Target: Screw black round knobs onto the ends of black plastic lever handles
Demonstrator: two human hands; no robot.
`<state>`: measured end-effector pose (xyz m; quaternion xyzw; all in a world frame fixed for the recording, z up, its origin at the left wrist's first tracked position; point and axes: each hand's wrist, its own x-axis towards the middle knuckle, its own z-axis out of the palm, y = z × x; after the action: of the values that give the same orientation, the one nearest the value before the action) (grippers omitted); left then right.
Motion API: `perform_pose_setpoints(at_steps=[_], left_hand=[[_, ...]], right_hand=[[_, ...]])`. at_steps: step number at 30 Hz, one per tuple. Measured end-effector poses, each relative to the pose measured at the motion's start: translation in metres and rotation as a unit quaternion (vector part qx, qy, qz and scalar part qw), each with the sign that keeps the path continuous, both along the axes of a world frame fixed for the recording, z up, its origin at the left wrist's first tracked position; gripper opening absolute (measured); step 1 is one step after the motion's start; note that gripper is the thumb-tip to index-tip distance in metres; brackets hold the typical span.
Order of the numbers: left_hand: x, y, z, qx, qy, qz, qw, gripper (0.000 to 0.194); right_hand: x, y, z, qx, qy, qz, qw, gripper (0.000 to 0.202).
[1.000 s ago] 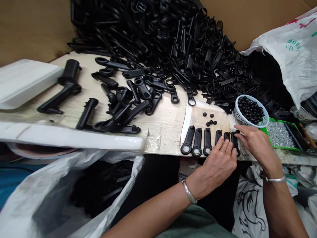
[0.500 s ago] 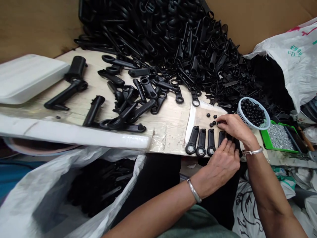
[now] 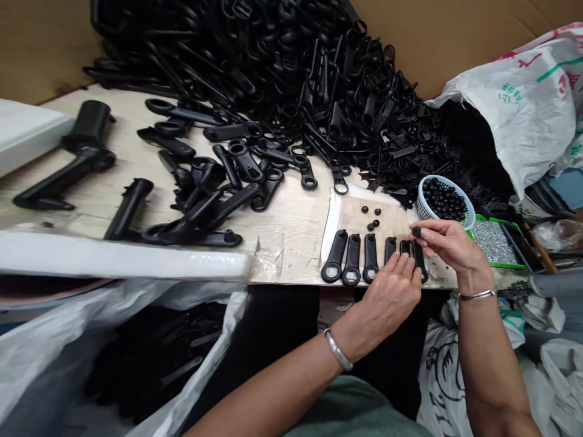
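Observation:
Several black handle-shaped parts [image 3: 352, 260] lie side by side along the table's front edge, round ends toward me. My left hand [image 3: 395, 290] rests its fingers on the parts at the right of this row, partly covering them; the fingers lie flat and close together. Between thumb and fingertips, my right hand [image 3: 441, 243] pinches a small black round cap [image 3: 416, 232] over the upper end of the rightmost part. Several loose caps [image 3: 373, 224] lie on the sheet just behind the row.
A light blue basket [image 3: 423, 208] of black caps and a green tray [image 3: 510, 264] of small metal pieces stand at the right. Behind spreads a large heap of black parts [image 3: 273, 67]. White foam [image 3: 122, 255] edges the table at left; an open sack [image 3: 218, 358] hangs below.
The view has turned right. My right hand has moved from the loose caps to the rightmost part, with one cap now pinched in its fingers. My left hand stays on the row.

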<state>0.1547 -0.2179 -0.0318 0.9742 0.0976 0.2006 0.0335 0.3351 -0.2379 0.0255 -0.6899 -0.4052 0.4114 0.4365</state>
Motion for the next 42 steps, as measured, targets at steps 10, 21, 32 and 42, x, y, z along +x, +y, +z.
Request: perform_pose_setpoints(at_steps=[10,21,32,42], left_hand=[[-0.005,0.0,0.004,-0.004,-0.001,0.002,1.0,0.033],[-0.005,0.0,-0.002,0.01,-0.029,0.011,0.999,0.033],[-0.007,-0.004,-0.006,0.011,-0.044,0.02,0.999,0.035],[-0.007,-0.003,0.002,0.025,-0.042,0.018,0.999,0.035]], right_hand=[[-0.016,-0.015,-0.008,0.065,-0.54,0.057,0.838,0.021],[-0.021,-0.015,-0.011,0.03,-0.612,0.121,0.781,0.022],[-0.021,-0.012,0.0,-0.008,-0.629,0.154,0.762,0.02],[-0.043,0.064,0.003,-0.061,-0.637,0.158,0.752,0.025]])
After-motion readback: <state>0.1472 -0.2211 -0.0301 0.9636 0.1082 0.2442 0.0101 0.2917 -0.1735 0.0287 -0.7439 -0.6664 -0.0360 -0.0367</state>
